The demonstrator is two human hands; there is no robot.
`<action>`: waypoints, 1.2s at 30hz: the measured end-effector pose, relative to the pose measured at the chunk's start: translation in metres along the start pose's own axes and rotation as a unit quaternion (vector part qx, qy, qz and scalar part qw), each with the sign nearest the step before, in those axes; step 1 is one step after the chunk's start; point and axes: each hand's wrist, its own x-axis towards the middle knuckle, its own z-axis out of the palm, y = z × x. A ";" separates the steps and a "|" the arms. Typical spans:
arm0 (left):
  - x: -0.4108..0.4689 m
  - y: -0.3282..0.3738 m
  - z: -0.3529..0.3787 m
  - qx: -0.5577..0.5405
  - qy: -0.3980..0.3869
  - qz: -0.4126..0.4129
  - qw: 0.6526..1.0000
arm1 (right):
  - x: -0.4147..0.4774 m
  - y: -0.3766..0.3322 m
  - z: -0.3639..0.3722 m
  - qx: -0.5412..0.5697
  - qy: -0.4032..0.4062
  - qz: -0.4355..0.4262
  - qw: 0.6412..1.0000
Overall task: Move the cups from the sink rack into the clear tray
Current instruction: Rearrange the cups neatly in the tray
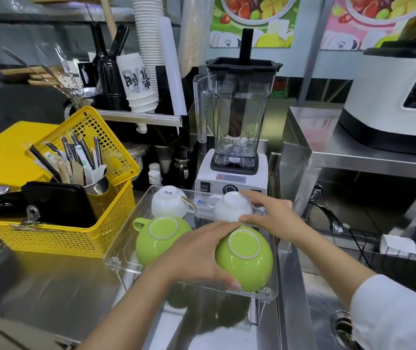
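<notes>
Clear acrylic tray [123, 258] stands on the steel counter, holding four inverted cups, bases upward. A yellow perforated basket [75, 223] sits just beside its left wall; a blender [234, 137] stands directly behind. Rear row: white gold-handled cup [167, 202] and plain white cup [229, 207]. Front row: green cup [159, 238], handle pointing left, and second green cup [246, 258]. Left hand [197, 253] clamps the second green cup's glossy side. Right hand [275, 218], fingers spread, touches the plain white cup.
</notes>
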 end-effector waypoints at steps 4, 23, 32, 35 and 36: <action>0.002 -0.002 0.001 -0.002 -0.003 -0.002 1.000 | 0.006 -0.008 0.001 0.033 -0.037 -0.030 0.998; 0.014 -0.003 -0.003 -0.041 -0.073 -0.002 0.996 | 0.023 -0.025 0.009 0.056 -0.078 -0.049 0.994; 0.020 -0.006 -0.004 -0.044 -0.091 -0.002 0.995 | 0.020 -0.023 0.011 0.060 -0.078 -0.064 0.993; 0.018 -0.006 -0.004 -0.048 -0.070 -0.001 0.996 | 0.016 -0.021 0.012 0.090 -0.055 -0.040 0.994; 0.017 -0.005 -0.004 -0.037 -0.062 0.003 0.997 | 0.014 -0.019 0.011 0.102 -0.040 -0.035 0.993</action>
